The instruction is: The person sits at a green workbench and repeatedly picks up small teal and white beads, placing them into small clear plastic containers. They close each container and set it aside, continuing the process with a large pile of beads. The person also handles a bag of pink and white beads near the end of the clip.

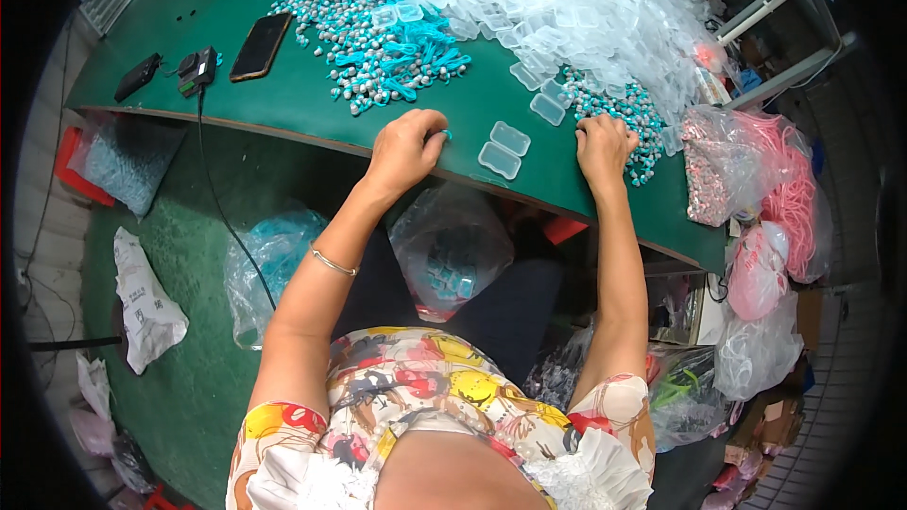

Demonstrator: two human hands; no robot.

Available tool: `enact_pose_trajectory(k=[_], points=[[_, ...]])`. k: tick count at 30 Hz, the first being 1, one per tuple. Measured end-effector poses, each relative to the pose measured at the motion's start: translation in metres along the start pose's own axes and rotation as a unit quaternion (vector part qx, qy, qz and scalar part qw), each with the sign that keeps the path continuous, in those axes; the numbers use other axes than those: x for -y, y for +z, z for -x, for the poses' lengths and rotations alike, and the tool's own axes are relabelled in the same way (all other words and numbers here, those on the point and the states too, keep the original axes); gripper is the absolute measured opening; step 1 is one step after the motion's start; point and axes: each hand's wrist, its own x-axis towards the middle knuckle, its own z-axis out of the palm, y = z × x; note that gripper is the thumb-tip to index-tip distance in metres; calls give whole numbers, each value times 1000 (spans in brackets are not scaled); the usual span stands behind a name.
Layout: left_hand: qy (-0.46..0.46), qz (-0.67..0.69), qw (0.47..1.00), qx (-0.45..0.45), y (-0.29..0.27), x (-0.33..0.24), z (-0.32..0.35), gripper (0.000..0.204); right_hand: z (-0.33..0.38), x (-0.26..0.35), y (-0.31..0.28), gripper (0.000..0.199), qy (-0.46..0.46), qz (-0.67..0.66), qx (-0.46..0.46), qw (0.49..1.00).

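The left hand (404, 149) rests curled at the near edge of the green bench (312, 99), its fingertips pinched on a small teal piece (446, 134) that is mostly hidden and too small to identify. The right hand (605, 144) lies knuckles-up beside a heap of teal-and-silver pieces (619, 113); its fingers curl under, so I cannot tell whether it grips anything. Two clear little boxes (504, 149) sit between the hands. A larger teal pile (378, 38) and a mound of clear boxes (567, 0) lie beyond. A dark phone (260, 45) lies at left. A plastic bag (449, 250) hangs below the edge.
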Motion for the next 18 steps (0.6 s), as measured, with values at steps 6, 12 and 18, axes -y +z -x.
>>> enact_pose_trajectory(k=[6, 12, 18], points=[[-10, 68, 997, 32, 11, -11, -3, 15, 7, -3, 1, 14, -59, -17, 2, 998], [0, 93, 990, 105, 23, -26, -10, 15, -4, -17, -1, 13, -102, -19, 40, 994], [52, 11, 991, 124, 34, -34, -16, 13, 2, 9, -26, 10, -59, -216, 29, 974]])
